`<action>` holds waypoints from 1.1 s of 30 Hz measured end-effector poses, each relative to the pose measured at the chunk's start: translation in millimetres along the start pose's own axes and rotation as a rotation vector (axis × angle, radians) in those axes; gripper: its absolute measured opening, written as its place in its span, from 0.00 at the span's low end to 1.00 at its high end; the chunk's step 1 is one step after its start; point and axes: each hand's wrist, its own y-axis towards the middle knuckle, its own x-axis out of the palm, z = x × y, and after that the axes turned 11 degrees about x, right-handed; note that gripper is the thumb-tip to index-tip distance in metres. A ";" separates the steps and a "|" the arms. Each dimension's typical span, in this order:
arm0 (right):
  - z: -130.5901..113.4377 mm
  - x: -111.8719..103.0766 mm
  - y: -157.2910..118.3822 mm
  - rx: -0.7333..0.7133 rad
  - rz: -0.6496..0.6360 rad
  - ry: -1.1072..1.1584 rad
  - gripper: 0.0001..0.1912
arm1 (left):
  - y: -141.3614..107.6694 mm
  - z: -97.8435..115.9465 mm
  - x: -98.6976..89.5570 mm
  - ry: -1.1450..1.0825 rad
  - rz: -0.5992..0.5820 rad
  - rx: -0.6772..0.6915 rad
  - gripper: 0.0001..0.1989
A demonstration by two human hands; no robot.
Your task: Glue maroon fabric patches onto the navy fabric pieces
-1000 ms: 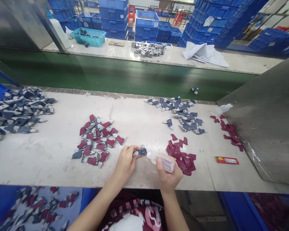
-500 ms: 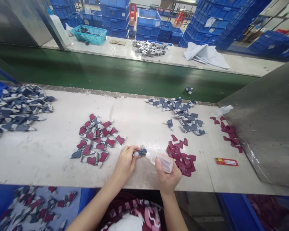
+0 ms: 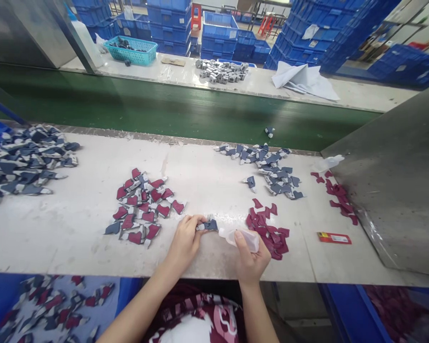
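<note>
My left hand [image 3: 186,239] is closed on a small dark blue and white moulded piece [image 3: 210,225], held low over the worktop. In my right hand [image 3: 252,259] is a clear plastic squeeze bottle [image 3: 243,239], tilted so its white nozzle points left, just beside the piece and apart from it. A pile of flat maroon pieces [image 3: 268,233] lies right of the bottle. Left of my hands are moulded pieces with maroon patches [image 3: 148,207]. Farther back on the right sit more dark blue and white pieces [image 3: 275,171].
A large heap of blue and white pieces [image 3: 25,157] covers the far left. Behind the worktop runs a green conveyor belt [image 3: 146,109] with one piece [image 3: 270,131] on it. A metal panel [image 3: 396,186] bounds the right side, near a red and yellow packet [image 3: 334,238].
The bottle's nozzle has drawn back slightly to the right from the blue piece. On the belt, the single piece has shifted left.
</note>
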 end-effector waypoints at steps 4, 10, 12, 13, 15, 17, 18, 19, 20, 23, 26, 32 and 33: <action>3.3 -2.4 -2.5 -0.017 0.086 -0.001 0.18 | 0.3 0.2 -0.9 0.004 0.001 -0.006 0.10; 10.2 -6.4 -5.9 -0.027 0.175 -0.014 0.16 | 1.0 0.6 -2.9 0.021 -0.008 -0.009 0.10; 10.2 -6.2 -6.2 -0.018 0.207 0.056 0.15 | 1.6 1.3 -2.1 0.036 -0.019 0.003 0.09; 9.3 -5.7 -6.0 -0.011 0.223 0.098 0.15 | 2.2 1.7 -1.8 0.049 -0.025 0.014 0.09; 5.5 -3.0 -4.4 -0.001 0.226 0.155 0.16 | 5.1 2.6 -3.5 0.089 -0.046 0.048 0.08; -0.8 2.5 -0.8 0.001 0.174 0.167 0.16 | 11.5 3.8 -11.5 0.129 -0.105 0.093 0.08; -4.4 6.3 1.7 -0.001 0.137 0.160 0.17 | 16.8 4.7 -18.7 0.142 -0.153 0.116 0.10; -7.9 10.8 4.8 -0.005 0.094 0.146 0.18 | 24.1 6.2 -28.3 0.149 -0.214 0.142 0.13; -11.0 15.6 8.2 -0.011 0.044 0.129 0.19 | 33.8 8.3 -39.8 0.157 -0.276 0.168 0.17; -15.1 30.1 18.3 -0.039 -0.103 0.058 0.20 | 80.3 20.4 -77.5 0.255 -0.354 0.268 0.21; -12.6 40.2 22.8 -0.073 -0.172 -0.038 0.22 | 152.7 37.1 -96.3 0.419 -0.261 0.391 0.15; -9.6 20.0 31.2 -0.355 -0.231 -0.291 0.32 | 311.9 31.7 -34.6 0.637 -0.240 0.514 0.18; -7.6 9.0 37.6 -0.416 -0.222 -0.354 0.33 | 331.7 25.9 -19.4 0.708 -0.275 0.503 0.23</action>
